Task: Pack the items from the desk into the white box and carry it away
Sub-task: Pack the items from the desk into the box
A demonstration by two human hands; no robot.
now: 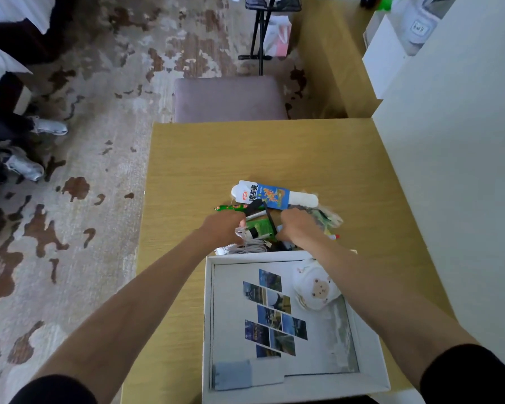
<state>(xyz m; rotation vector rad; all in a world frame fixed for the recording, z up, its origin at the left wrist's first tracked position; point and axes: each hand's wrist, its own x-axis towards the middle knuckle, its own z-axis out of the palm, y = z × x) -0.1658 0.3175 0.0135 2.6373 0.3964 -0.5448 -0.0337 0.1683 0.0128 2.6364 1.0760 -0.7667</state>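
White box (207,316) on wooden worktop (245,153). Just beyond the box, left hand (222,228) and right hand (299,227) curl their fingers into a heap of small items (260,225).

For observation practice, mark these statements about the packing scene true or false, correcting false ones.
1. The left hand and right hand are on the pile beyond the white box. True.
2. The white box is empty. False: a photo sheet and a bear-print item lie inside.
3. The blue-and-white packet is in the box. False: that packet lies on the desk.
4. A cushioned stool stands at the desk's far edge. True.
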